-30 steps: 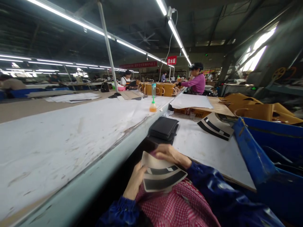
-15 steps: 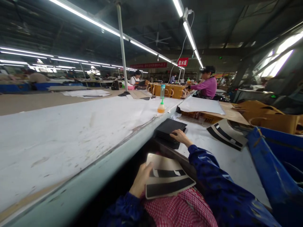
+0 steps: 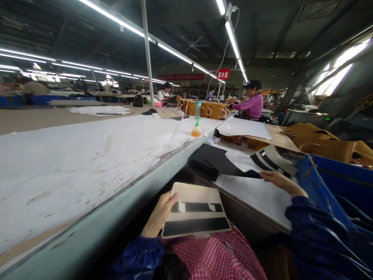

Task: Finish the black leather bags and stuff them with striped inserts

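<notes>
My left hand [image 3: 161,212] grips the left edge of a beige panel with black strips [image 3: 198,194], thumb on top, held over my checked apron [image 3: 204,251]. Small white tabs show on its upper strip. Out to the right, my right hand [image 3: 278,181] pinches the corner of a thin black sheet [image 3: 233,165], which stretches back to a stack of black pieces [image 3: 201,167] on the lower side table. Just beyond those fingers lies a second beige panel with black strips [image 3: 271,157], slightly curved.
A long white-covered table [image 3: 87,163] runs along my left, with a glue bottle [image 3: 196,129] near its edge. A blue bin [image 3: 329,186] stands at right. Tan bags [image 3: 212,110] line the far table, near a co-worker in purple [image 3: 252,105].
My right hand has moved from the black stack rightward, drawing a black sheet out from it. The panel in my left hand has shifted slightly left and levelled.
</notes>
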Available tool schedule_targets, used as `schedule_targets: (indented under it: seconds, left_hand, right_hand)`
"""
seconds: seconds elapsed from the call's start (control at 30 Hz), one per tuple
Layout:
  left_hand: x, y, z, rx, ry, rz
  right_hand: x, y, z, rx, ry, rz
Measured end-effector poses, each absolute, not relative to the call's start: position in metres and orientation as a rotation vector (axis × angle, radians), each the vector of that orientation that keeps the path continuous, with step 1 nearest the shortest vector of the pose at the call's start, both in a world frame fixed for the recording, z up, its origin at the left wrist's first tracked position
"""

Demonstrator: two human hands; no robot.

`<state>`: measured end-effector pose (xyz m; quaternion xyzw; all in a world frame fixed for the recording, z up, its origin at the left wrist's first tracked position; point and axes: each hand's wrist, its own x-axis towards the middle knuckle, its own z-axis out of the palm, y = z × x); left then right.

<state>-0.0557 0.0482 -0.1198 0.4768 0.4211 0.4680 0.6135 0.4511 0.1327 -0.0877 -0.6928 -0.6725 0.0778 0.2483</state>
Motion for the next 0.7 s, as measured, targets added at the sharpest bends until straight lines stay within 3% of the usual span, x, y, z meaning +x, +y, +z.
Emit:
schedule_targets:
  seconds: [0.17, 0.47, 0.7]
  left_hand:
    - [-0.058, 0.04, -0.11, 1.133, 0.976, 0.995]
    - [-0.048, 0.035, -0.105, 1.342, 1.014, 1.065]
    - [-0.051, 0.037, -0.106, 1.35, 1.045, 1.14]
  right_hand:
    - [0.515, 0.097, -0.073, -2.14, -1.96, 0.412]
    - [0.405, 0.185, -0.155, -2.24, -1.933, 0.335]
    - [0.4, 0.167, -0.162, -2.191, -1.936, 0.398]
